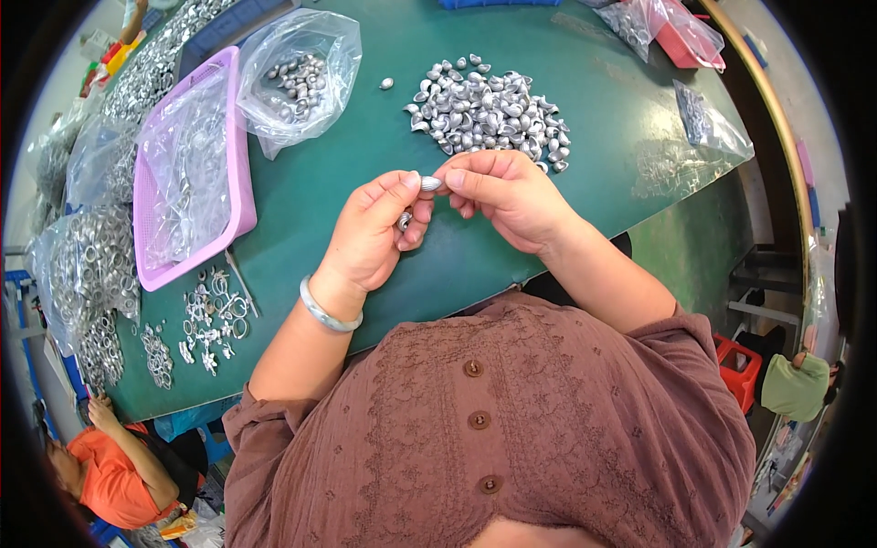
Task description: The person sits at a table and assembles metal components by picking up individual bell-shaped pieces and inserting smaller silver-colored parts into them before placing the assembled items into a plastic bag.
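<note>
Between my two hands is a small silver ribbed metal piece (430, 184), curved like a shell. My left hand (365, 228) grips one end with thumb and forefinger, while the curled lower fingers hold a second silver piece (404, 221). The thumb and fingertips of my right hand (512, 196) pinch the other end. Just beyond my hands lies a heap of similar silver pieces (493, 110) on the green table (365, 146). One loose piece (386, 83) sits apart, left of the heap.
At the left stand a clear bag of silver pieces (301, 78) and a pink basket (245, 196) lined with plastic. Metal rings and small castings (215, 315) lie nearer. Bagged parts (708, 119) rest at the right edge. A person in orange (123, 470) sits at lower left.
</note>
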